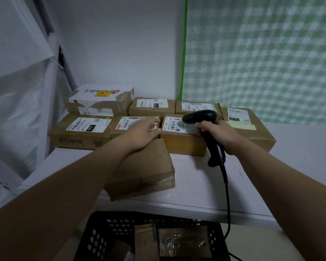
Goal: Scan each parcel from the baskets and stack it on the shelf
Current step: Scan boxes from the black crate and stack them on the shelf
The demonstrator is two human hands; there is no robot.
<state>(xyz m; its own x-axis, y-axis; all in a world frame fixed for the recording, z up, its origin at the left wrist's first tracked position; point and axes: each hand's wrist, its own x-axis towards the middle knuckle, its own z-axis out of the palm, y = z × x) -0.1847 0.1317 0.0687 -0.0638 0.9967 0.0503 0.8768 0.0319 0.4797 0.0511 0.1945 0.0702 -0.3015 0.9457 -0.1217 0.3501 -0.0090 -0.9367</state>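
In the head view, a plain brown parcel (145, 170) lay askew on the white shelf (196, 178), close to its front edge. The left hand (139, 132) rested on the parcel's far edge, fingers fairly straight and reaching onto a labelled box in the row of parcels (87, 129) at 12 o'clock. At 2 o'clock the right hand (221, 135) gripped a black scanner (200, 116), its head over a label. At 6 o'clock stood a black basket (94, 236) holding more packages.
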